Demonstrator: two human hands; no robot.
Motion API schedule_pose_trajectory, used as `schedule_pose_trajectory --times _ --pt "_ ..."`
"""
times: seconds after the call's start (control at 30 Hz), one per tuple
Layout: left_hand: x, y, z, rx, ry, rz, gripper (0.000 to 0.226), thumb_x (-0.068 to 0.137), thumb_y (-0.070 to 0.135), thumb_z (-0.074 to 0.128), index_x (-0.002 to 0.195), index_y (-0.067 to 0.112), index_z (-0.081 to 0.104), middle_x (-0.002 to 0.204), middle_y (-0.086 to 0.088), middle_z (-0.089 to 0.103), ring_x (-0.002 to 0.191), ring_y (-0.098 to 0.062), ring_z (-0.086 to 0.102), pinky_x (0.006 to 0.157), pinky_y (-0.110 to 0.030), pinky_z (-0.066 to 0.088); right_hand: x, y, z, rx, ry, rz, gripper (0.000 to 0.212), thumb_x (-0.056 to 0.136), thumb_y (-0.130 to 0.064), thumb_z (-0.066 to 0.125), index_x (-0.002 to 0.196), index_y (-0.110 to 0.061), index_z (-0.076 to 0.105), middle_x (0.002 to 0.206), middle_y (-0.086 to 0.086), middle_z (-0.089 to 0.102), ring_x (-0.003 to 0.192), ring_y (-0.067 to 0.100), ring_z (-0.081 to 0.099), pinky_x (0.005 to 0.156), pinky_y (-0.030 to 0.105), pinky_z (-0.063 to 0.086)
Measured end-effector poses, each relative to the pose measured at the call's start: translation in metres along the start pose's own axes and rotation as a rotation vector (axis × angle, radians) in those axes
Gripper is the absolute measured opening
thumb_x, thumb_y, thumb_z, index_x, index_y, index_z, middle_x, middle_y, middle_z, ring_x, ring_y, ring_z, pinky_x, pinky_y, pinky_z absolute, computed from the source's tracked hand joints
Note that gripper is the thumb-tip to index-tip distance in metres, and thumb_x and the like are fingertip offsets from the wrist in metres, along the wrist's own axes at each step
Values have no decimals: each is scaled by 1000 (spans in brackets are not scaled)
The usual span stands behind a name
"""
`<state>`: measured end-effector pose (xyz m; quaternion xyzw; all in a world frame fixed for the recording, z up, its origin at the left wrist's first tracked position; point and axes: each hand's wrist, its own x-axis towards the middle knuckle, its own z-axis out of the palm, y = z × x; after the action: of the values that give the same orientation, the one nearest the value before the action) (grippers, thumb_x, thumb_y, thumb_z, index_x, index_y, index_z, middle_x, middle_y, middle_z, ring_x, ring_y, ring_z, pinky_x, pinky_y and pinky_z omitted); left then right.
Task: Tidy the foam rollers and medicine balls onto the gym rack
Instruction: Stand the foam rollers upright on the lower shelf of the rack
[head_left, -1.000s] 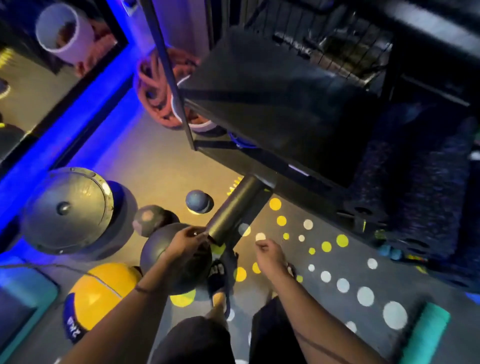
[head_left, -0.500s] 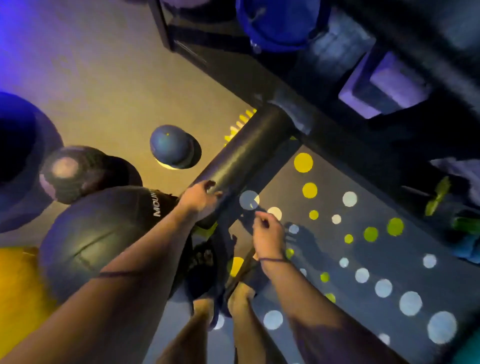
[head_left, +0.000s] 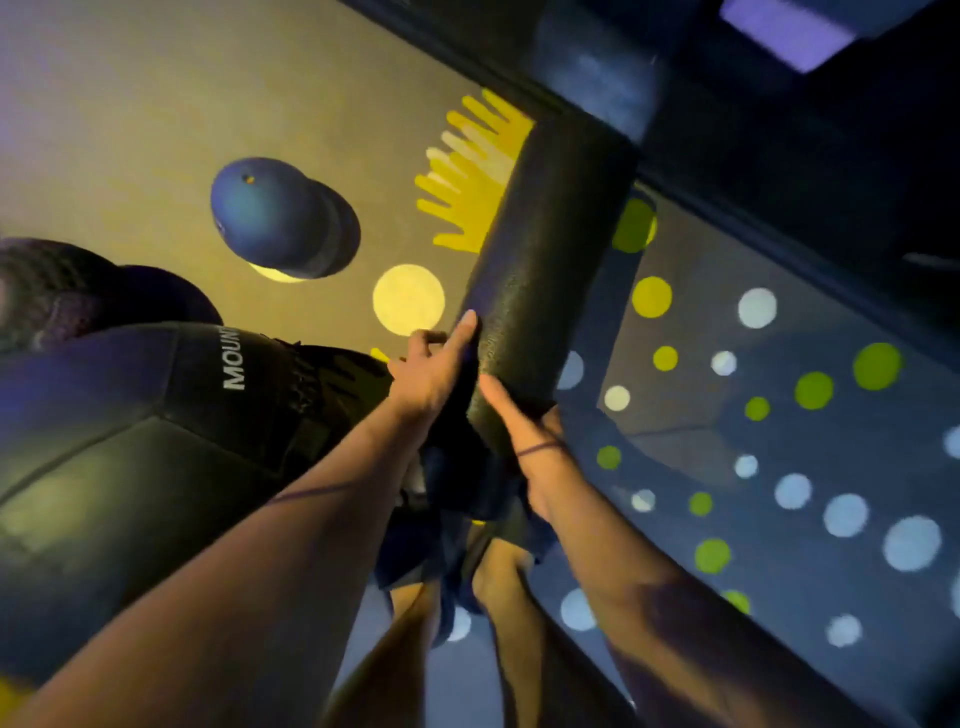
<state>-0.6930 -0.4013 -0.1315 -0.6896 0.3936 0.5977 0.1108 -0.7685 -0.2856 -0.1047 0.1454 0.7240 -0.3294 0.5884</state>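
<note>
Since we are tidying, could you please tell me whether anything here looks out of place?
Yes: a blue ball and a black medicine ball lie loose on the floor, not on the rack. The black foam roller is tilted toward the rack, not yet shelved.

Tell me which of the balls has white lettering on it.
The big black medicine ball at lower left: white letters reading MOUNT show on it. The small blue ball and the dark textured ball at the left edge show none.
</note>
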Motion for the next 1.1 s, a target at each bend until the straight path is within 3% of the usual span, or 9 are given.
schedule_pose_trajectory --times 0.07,0.13,0.2,0.33,0.43,0.5,0.6,0.77,1.1 --pt "-50 9 -1 -175 -68 -9 67 78 70 68 118 18 52 110 -2 65 108 -23 64 98 -38 50 -51 4 -11 -45 73 16 66 64 -56 89 115 -22 66 110 -4 74 100 10 71 90 29 57" --pt "-120 25 -8 -164 -137 -22 72 71 69 74 121 21 55 102 2 68 98 -19 67 96 -37 53 -109 -8 -32 0 170 35 80 43 -66 93 107 -26 68 100 -6 77 95 14 73 91 38 59" --pt "-202 44 -22 -171 -150 -19 74 58 71 79 116 29 58 98 3 70 97 -21 69 99 -43 54 -192 -39 -51 35 151 84 73 55 -55 93 114 -23 65 103 -2 76 94 18 73 90 40 60" --pt "-365 107 -59 -186 -205 68 51 73 44 82 107 24 50 104 -12 71 75 -14 61 87 -34 51 -340 -120 -88 -98 159 -70 58 63 -52 89 108 -17 76 92 -2 78 86 15 75 81 36 63" --pt "-485 160 -99 -256 -259 92 38 93 31 70 119 8 54 87 -3 65 68 -12 62 69 -25 53 -448 -181 -108 -342 107 -263 51 65 -52 88 105 -24 74 93 -9 76 91 12 73 85 32 59" --pt "-538 182 -120 -297 -246 97 44 96 45 61 117 7 58 84 -4 61 67 -17 62 56 -24 52 -508 -216 -120 -512 118 -346 68 60 -58 89 117 -27 65 102 -11 71 95 10 68 82 25 51" --pt "-600 210 -135 -322 -265 99 51 93 67 47 103 18 57 90 -8 61 78 -27 60 74 -37 48 -575 -257 -140 -624 154 -471 101 47 -70 87 134 -31 52 124 -9 65 113 12 61 96 31 50" --pt "-664 264 -120 -282 -336 389 49 95 62 51 115 18 38 106 -11 62 92 -30 62 81 -45 52 -642 -285 -188 -405 315 -583 121 33 -83 83 139 -35 48 129 -12 64 117 11 62 105 37 50" --pt "-743 315 -22 328 -550 621 41 88 65 59 110 31 68 115 -3 73 102 -30 71 94 -43 55 -676 -264 -322 389 489 -556 92 42 -66 92 117 -18 68 103 -7 76 93 13 73 91 33 58"
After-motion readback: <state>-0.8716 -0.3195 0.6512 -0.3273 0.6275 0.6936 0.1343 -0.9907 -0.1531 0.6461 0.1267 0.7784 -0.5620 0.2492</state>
